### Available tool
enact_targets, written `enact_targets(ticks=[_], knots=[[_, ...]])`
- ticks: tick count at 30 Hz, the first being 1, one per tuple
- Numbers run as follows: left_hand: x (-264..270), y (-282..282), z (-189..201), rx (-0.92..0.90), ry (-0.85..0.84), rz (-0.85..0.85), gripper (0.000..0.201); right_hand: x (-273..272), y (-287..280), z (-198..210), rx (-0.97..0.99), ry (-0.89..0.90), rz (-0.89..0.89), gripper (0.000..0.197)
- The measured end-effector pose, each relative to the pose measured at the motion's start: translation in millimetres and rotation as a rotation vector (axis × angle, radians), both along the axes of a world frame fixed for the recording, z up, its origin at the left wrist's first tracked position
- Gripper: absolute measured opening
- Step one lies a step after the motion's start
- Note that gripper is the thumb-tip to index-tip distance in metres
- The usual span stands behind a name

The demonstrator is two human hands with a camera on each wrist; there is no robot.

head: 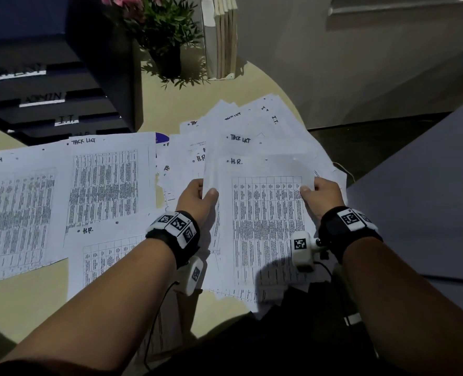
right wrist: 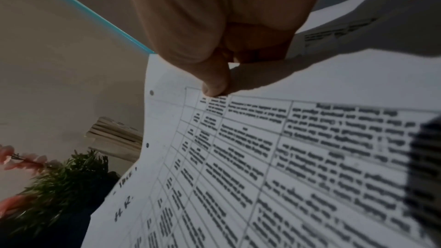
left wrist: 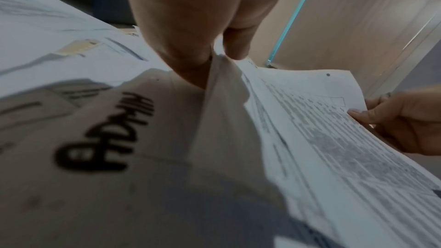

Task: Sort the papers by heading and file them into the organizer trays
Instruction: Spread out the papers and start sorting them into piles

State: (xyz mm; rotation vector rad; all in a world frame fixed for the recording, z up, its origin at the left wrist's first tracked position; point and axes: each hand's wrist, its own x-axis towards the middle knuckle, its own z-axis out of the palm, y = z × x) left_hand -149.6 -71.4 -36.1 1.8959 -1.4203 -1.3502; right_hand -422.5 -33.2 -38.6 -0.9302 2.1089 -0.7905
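Head view: both hands hold a sheaf of papers headed "H.R." (head: 263, 213), raised a little over the table (head: 21, 308) at the near right. The left hand (head: 197, 199) pinches its left edge, thumb on top; the right hand (head: 321, 196) pinches the right edge the same way. The sheaf's long axis runs away from the person, heading at the far end. The organizer trays (head: 56, 104) stand at the far left of the table, labelled slots facing the person, so the left hand is the nearer one, and the sheaf would, I judge, have to travel left and away to reach them. Sorted sheets lie flat between: an "ADMIN" sheet (head: 16, 213), a "TASK LIST" sheet (head: 108, 180) and an "H.R." sheet (head: 111, 256) nearer the person. More unsorted papers (head: 252, 118) fan out beyond the sheaf. A potted plant (head: 165, 36) and upright books (head: 222, 36) stand at the back.

Left wrist view: thumb and fingers (left wrist: 233, 44) clamp several sheet edges together; an "ADMIN" heading lies just below, and the right hand shows at the far edge.

Right wrist view: the thumb (right wrist: 214, 86) presses on the top corner of the printed table, fingers curled beneath
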Motion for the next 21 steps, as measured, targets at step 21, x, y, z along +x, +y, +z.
enact_targets(ticks=[21], knots=[[89.9,16.4,-8.0,-0.083,-0.449,0.341,0.021,71.5,-18.4,4.4,0.022,0.143,0.358,0.015]])
